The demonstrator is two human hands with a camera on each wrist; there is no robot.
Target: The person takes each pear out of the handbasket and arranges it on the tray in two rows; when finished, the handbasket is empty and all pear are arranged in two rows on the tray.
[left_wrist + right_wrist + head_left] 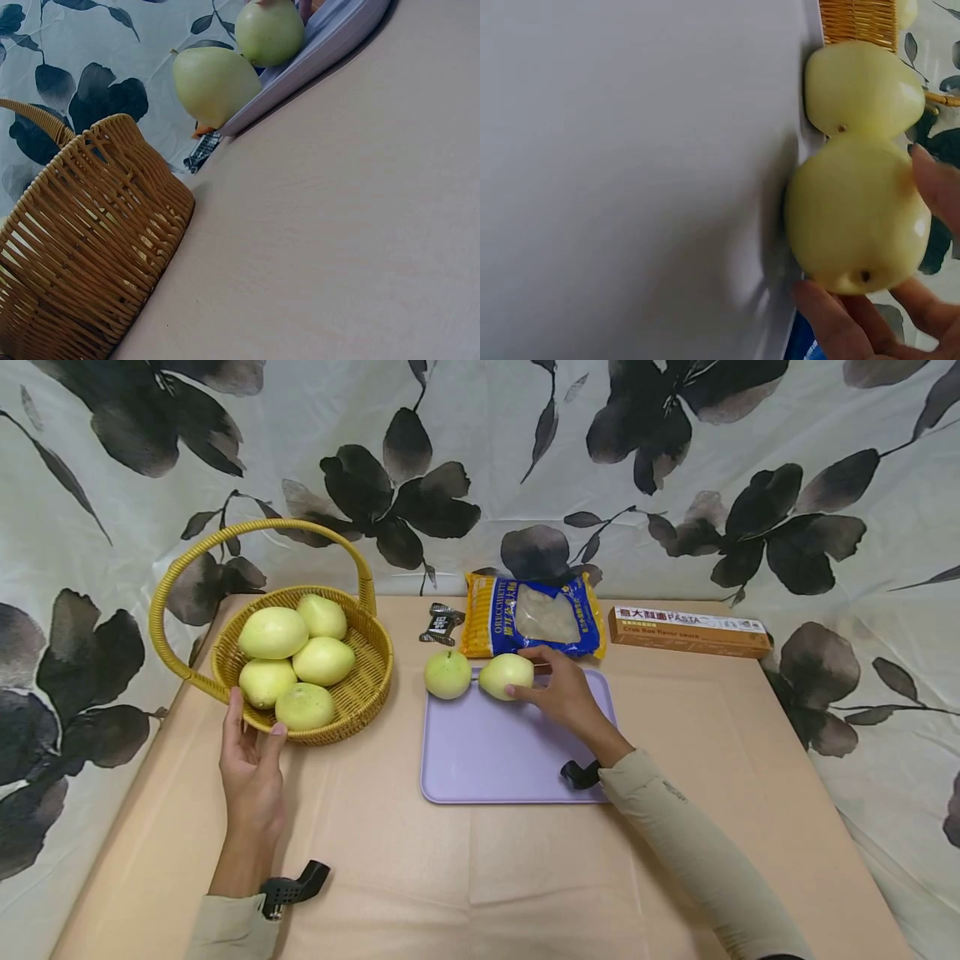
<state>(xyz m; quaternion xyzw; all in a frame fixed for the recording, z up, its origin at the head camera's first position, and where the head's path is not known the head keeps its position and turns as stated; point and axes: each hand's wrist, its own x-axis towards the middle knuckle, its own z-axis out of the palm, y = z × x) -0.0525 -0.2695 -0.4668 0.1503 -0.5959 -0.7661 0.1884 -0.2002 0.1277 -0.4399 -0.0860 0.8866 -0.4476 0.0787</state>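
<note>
My right hand (558,693) holds a yellow-green pear (506,677) at the far edge of the lilac tray (487,768), thumb on one side and fingers on the other. A second pear (447,674) sits at the tray's far left corner; the two pears meet in the right wrist view. My left hand (253,777) rests against the near left side of a woven basket (367,652), fingers extended along its outside and thumb up near the rim. Several pears (273,632) lie in the basket. The left wrist view shows the basket's wall (97,232) tilted in frame.
Behind the tray lies a blue and yellow pasta bag (532,614), with a small black packet (442,623) to its left. A long brown pasta box (688,631) lies at the back right. The basket's tall handle (258,525) arches over its far side.
</note>
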